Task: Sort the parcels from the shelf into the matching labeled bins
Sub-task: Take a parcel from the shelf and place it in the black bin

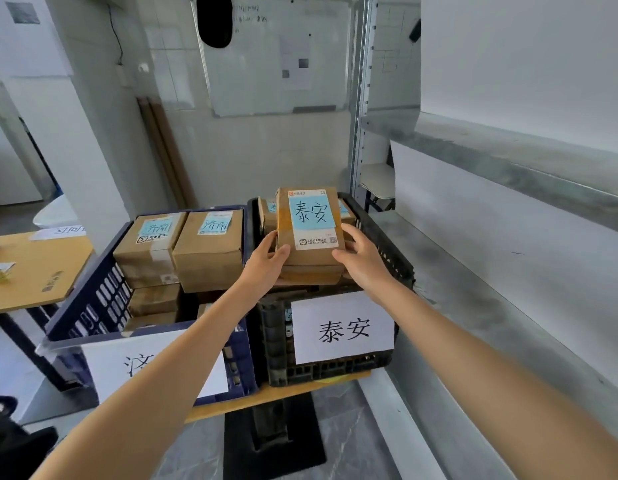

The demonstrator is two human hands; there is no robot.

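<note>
Both hands clasp the 泰安-labelled parcel (309,230), left hand (269,259) on its left edge, right hand (361,256) on its right, long axis pointing away, held directly over the parcel pile in the black 泰安 bin (335,372), blue bin (93,306) alongside left.

Bright, even, soft-shadowed indoor light; wide-angle bending at the edges, slight softness throughout, no strong glare.

Both bare arms stretch forward. The left hand (266,261) grips the parcel (312,226) at its left edge, the right hand (361,259) its right.
</note>
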